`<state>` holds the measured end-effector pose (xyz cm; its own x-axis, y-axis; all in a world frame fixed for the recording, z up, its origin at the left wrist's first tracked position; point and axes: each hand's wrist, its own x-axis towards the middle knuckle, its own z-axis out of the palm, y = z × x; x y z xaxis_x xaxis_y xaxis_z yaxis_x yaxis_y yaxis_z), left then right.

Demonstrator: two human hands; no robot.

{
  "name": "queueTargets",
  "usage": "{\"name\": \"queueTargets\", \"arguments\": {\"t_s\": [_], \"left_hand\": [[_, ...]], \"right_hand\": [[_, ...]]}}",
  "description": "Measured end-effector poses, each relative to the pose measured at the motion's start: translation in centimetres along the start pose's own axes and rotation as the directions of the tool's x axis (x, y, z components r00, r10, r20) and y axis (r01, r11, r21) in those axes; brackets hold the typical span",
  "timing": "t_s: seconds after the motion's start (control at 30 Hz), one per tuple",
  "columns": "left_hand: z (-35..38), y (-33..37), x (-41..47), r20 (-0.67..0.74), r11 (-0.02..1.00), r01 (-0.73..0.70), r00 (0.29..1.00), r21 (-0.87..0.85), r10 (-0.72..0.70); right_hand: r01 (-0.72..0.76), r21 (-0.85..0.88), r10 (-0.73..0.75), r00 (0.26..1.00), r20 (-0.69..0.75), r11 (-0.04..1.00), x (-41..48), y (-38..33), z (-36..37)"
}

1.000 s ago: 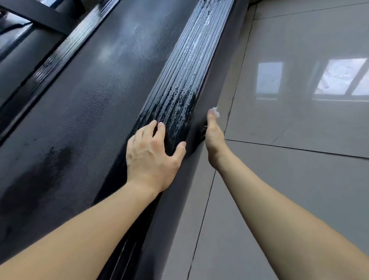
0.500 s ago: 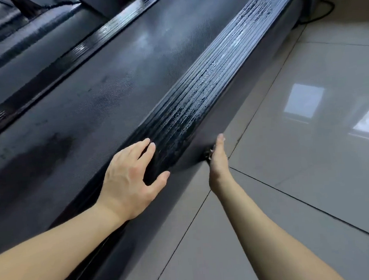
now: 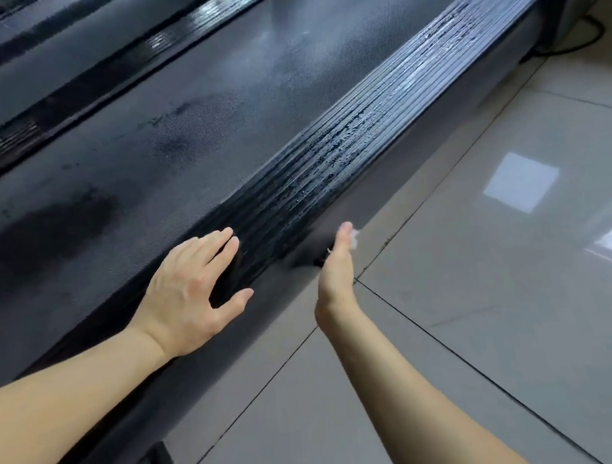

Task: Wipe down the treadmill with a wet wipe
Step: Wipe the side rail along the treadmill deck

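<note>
Two hands are in my feed, both at the treadmill's (image 3: pixel 282 67) near edge. The wipe (image 3: pixel 355 238) shows only as a small white scrap at the tips of the right hand (image 3: pixel 335 270), on the floor side of it. A second white fleck peeks out on the treadmill side, so most of the wipe is hidden behind the hand. It sits low against the treadmill's side wall (image 3: pixel 368 204), just below the ribbed rail (image 3: pixel 379 114) and just above the floor (image 3: pixel 505 288).

I see the right hand edge-on, with its fingers straight and held together and pointing along the side wall away from me. It lies against that wall with the wipe between. I cannot see the thumb or how the wipe lies under the palm. The forearm runs back toward the lower right of the view, above the tiles.

My left hand (image 3: pixel 192 297) lies palm down on the rail, its fingers straight and slightly fanned and the thumb spread out toward the rail's outer edge. It holds nothing.

Farther along, the rail carries wet streaks, and dark damp patches mark the belt (image 3: pixel 214 136). A black cable (image 3: pixel 576 41) lies on the floor by the far end.
</note>
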<state>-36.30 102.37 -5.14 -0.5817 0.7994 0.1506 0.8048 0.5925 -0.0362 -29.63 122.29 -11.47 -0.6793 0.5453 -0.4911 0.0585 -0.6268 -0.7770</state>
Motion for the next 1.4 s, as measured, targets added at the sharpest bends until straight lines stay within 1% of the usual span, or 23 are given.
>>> {"name": "queueTargets", "arguments": {"t_s": [0.03,0.07,0.1,0.17,0.27,0.33,0.4,0.47,0.57,0.63,0.7,0.73,0.83,0.87,0.93,0.97,1.03,1.1,1.13,1.2,1.27,1.33,1.4], "left_hand": [[0.0,0.0,-0.1,-0.002,1.0,0.0,1.0,0.003,0.0],[0.0,0.0,-0.1,-0.004,1.0,0.0,1.0,0.012,0.0],[0.0,0.0,-0.2,-0.006,1.0,0.001,1.0,0.024,-0.001],[-0.1,0.2,-0.2,-0.008,0.999,0.007,1.0,0.039,-0.007],[-0.1,0.4,-0.2,0.001,0.999,0.006,1.0,0.046,-0.006],[-0.2,0.5,-0.1,0.009,0.999,0.007,1.0,0.054,-0.008],[-0.3,0.6,0.0,0.016,0.998,0.008,1.0,0.058,-0.009],[-0.4,0.6,0.1,0.02,0.999,0.011,1.0,0.052,-0.012],[-0.3,0.6,0.0,0.019,0.999,0.011,1.0,0.048,-0.012],[-0.2,0.7,-0.1,0.003,0.999,0.01,1.0,0.047,-0.011],[-0.2,0.6,0.0,-0.009,0.999,0.007,1.0,0.038,-0.007],[-0.3,0.5,0.1,-0.005,0.999,0.005,1.0,0.034,-0.005],[-0.3,0.7,0.4,0.013,0.999,0.012,1.0,0.031,-0.012],[-0.3,0.8,0.2,0.02,0.999,0.019,1.0,0.029,-0.019],[-0.1,0.9,-0.2,0.011,0.999,0.029,1.0,0.015,-0.029],[-0.1,0.8,-0.3,0.0,0.999,0.031,1.0,0.008,-0.031],[-0.1,0.6,-0.4,-0.003,1.0,0.028,1.0,-0.004,-0.028],[0.0,0.5,-0.2,-0.01,1.0,0.025,1.0,-0.009,-0.025],[0.0,0.4,-0.1,-0.011,1.0,0.02,1.0,-0.011,-0.02],[0.0,0.3,-0.1,-0.011,1.0,0.021,1.0,-0.023,-0.021],[-0.1,0.2,0.0,-0.019,0.999,0.023,1.0,-0.028,-0.023],[0.0,0.2,0.1,-0.019,0.999,0.016,1.0,-0.033,-0.016],[0.1,0.2,0.2,-0.024,0.999,0.015,1.0,-0.036,-0.016]], "right_hand": [[0.057,0.003,-0.057,0.998,-0.016,0.998,1.7,-1.5,-0.6],[0.079,0.01,-0.079,0.996,-0.037,0.997,3.1,-2.6,-1.0],[0.071,0.014,-0.07,0.996,-0.055,0.997,4.2,-2.9,-1.1],[0.069,-0.032,-0.071,0.997,-0.039,0.997,4.3,-2.6,-1.0],[0.066,-0.059,-0.064,0.997,0.046,0.996,0.1,0.6,0.1],[0.04,-0.089,-0.028,0.991,0.13,0.995,-3.8,2.8,1.2],[-0.005,-0.101,0.024,0.982,0.186,0.995,-5.1,3.1,1.8],[0.003,-0.105,0.013,0.988,0.155,0.994,-2.9,1.6,1.7],[0.088,-0.115,-0.09,0.996,-0.014,0.989,3.0,-2.1,0.2],[0.085,-0.095,-0.088,0.996,-0.028,0.992,4.0,-3.6,-0.2],[0.071,-0.11,-0.07,0.997,0.011,0.991,1.9,-3.3,0.5],[0.088,-0.133,-0.085,0.996,0.031,0.987,0.3,-2.3,1.1],[0.127,-0.2,-0.096,0.982,0.16,0.971,-6.3,1.2,2.8],[0.102,-0.213,-0.061,0.98,0.19,0.972,-7.2,2.0,2.9],[0.111,-0.216,-0.06,0.971,0.23,0.97,-6.3,1.5,2.2],[0.146,-0.223,-0.098,0.972,0.211,0.964,-4.6,0.4,1.7],[0.184,-0.248,-0.163,0.981,0.104,0.951,-0.7,-2.6,1.0],[0.165,-0.283,-0.169,0.986,0.01,0.945,2.6,-4.8,0.5],[0.163,-0.306,-0.173,0.985,-0.007,0.938,3.1,-4.7,0.7],[0.239,-0.311,-0.242,0.97,0.031,0.92,1.2,-3.5,1.4],[0.352,-0.3,-0.326,0.936,0.136,0.887,-3.0,-0.7,2.1],[0.389,-0.371,-0.307,0.915,0.261,0.843,-7.0,2.0,2.2],[0.431,-0.422,-0.309,0.893,0.329,0.797,-7.8,3.0,2.1]]}}
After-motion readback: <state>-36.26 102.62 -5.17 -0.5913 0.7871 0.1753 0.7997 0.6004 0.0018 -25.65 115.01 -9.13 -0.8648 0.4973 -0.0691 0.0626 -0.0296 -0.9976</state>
